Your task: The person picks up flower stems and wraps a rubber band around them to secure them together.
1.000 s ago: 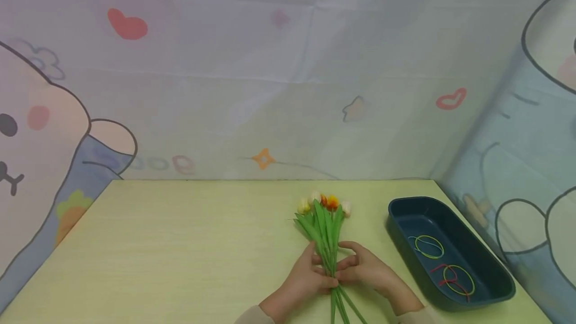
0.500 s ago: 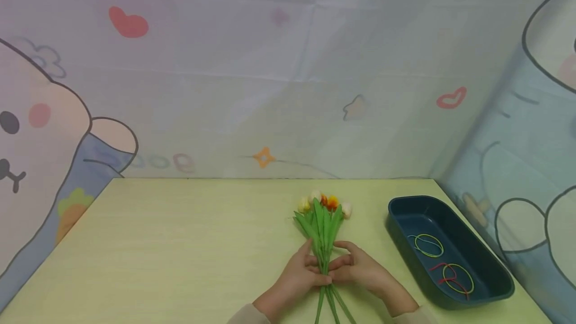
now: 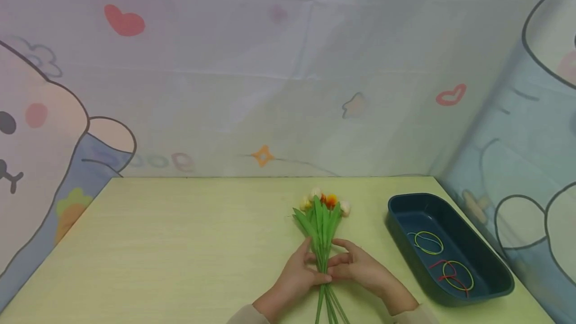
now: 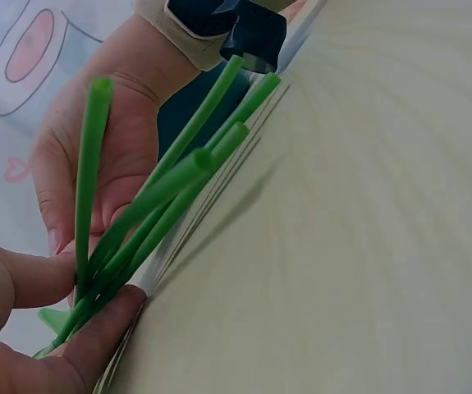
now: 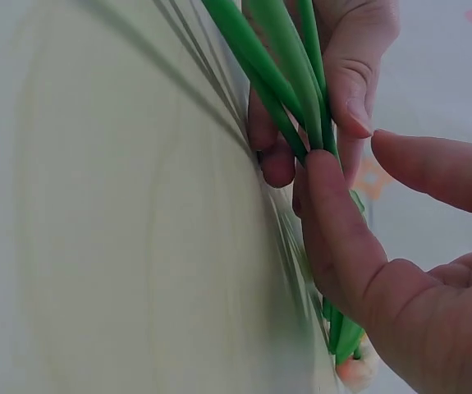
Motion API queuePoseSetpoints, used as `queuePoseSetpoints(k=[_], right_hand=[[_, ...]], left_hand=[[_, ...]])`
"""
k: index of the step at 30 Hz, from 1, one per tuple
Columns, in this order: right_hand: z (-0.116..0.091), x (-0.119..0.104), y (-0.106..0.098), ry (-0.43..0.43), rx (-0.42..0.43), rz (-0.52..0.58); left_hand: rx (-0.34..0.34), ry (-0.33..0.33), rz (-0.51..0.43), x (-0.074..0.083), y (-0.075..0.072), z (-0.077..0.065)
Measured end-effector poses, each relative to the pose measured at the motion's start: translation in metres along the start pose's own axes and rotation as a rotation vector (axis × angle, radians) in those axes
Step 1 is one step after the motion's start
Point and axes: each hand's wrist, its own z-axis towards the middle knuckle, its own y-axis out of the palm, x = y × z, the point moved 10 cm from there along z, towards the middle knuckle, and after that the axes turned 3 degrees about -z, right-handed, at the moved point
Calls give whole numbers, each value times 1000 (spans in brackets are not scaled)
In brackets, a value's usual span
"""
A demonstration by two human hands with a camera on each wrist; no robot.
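Note:
A bunch of tulips (image 3: 318,229) lies over the table, its white, yellow and orange heads pointing away and its stems toward me. With thumb and fingers, my left hand (image 3: 294,276) pinches the stems (image 4: 149,217) below the leaves. Opposite it, my right hand (image 3: 362,268) curves its fingers round the same stems from the right. In the right wrist view, a finger of the right hand (image 5: 433,275) presses the stems, while its thumb stands apart from them, close to the left thumb. Several cut stem ends fan out in the left wrist view.
On the right of the pale yellow table (image 3: 180,244) stands a dark blue tray (image 3: 443,219). Inside it lie thin yellow loops (image 3: 473,278), a red strand (image 3: 457,282) and a light blue strand. A printed cloth (image 3: 216,64) hangs behind the table.
Both hands have shifted slightly left with the stems between them. The lower stem ends have swung left, and the bunch now stands straighter. The tray keeps its place.

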Motion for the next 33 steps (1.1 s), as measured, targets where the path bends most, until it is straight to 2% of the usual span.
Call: queuePoseSetpoints(k=[4, 15, 21, 28, 33], right_hand=[[-1, -2, 3, 2, -5, 11], [-2, -16, 6, -63, 1, 14], [-5, -26, 3, -107, 36, -49], [-8, -37, -1, -129, 104, -96], [-10, -41, 7, -120, 120, -109]], left_hand=[[15, 14, 40, 1, -1, 0], [15, 66, -91, 10, -1, -1], [32, 78, -152, 17, -4, -2], [66, 88, -182, 29, -11, -3], [97, 121, -226, 41, -18, -3]])
